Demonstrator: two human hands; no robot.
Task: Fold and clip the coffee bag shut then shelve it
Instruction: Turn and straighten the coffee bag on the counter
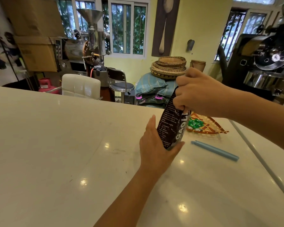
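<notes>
A dark brown coffee bag (171,126) with white lettering stands upright on the white counter (64,145), leaning slightly left. My right hand (198,94) is closed around the bag's top, hiding its opening. My left hand (156,148) cups the bag's lower part, with the thumb across its base and the fingers along its left side. A long light-blue sealing clip (215,150) lies flat on the counter just right of the bag, untouched by either hand.
A woven tray (210,128) holding green-wrapped sweets sits behind the bag. Beyond the counter's far edge are a white chair (81,86), a black stool (121,86), stacked baskets (170,67) on sacks, and coffee roasters (87,46). A seam (259,154) runs along the counter's right.
</notes>
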